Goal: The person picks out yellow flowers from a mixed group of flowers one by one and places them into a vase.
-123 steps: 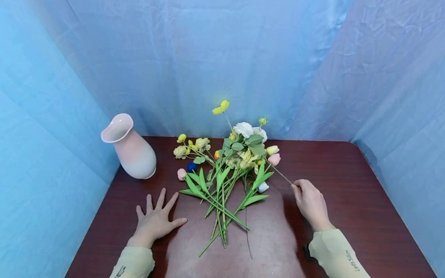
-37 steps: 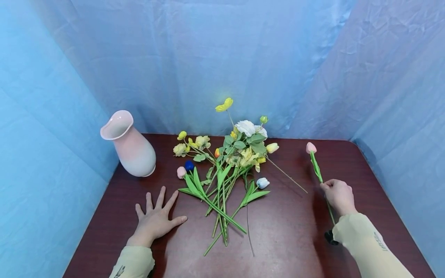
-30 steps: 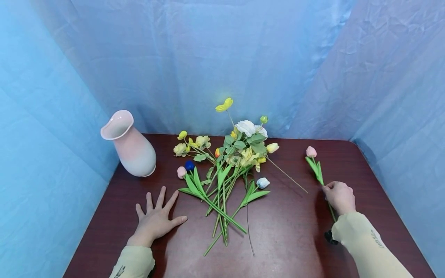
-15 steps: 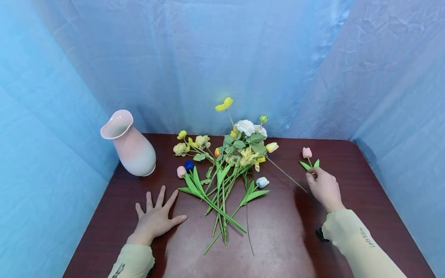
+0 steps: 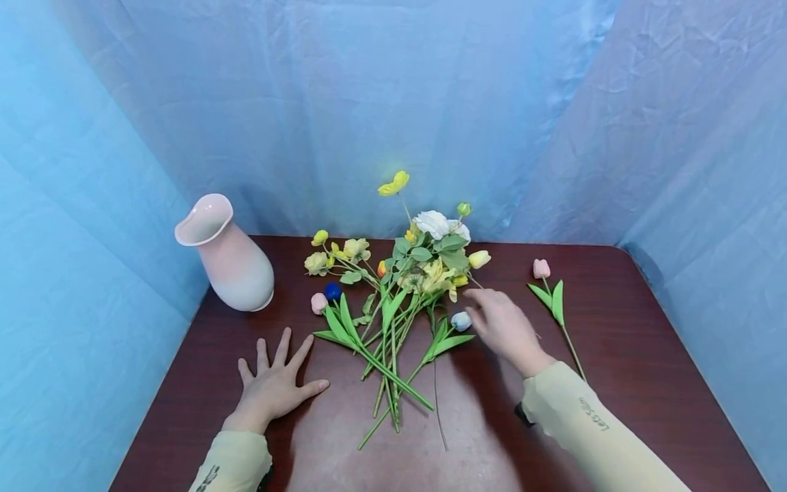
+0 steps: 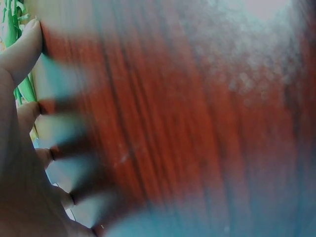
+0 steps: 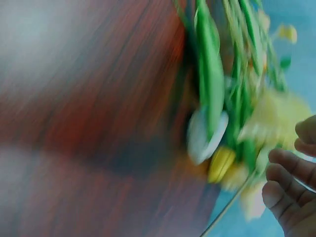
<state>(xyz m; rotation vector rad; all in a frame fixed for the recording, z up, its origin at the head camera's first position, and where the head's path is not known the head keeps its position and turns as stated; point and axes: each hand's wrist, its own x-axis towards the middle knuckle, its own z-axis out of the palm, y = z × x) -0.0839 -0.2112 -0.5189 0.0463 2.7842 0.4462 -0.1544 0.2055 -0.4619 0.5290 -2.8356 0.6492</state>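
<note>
My left hand (image 5: 273, 393) lies flat on the table with its fingers spread, to the left of a pile of artificial flowers. Over the pile's right side is my right hand (image 5: 505, 331), its fingers loosely bent around nothing. Those fingertips are close to a light blue tulip (image 5: 460, 321) and below a pale yellow tulip (image 5: 479, 259). In the right wrist view a thin stem (image 7: 224, 210) runs just beside the fingers (image 7: 275, 193). A pink tulip (image 5: 558, 311) with green leaves lies by itself on the right.
A pink-and-white vase (image 5: 240, 273) with a wavy rim stands at the back left. White roses (image 5: 432, 224), yellow blooms (image 5: 436, 273), a second pink tulip (image 5: 318, 303) and a dark blue flower (image 5: 333, 292) make up the pile. Blue curtains (image 5: 344, 116) surround the table (image 5: 621, 410).
My right hand drew the pink tulip out of the pile to the right, laid it down and let go. It has since swung back left to the pile. The left hand stays put.
</note>
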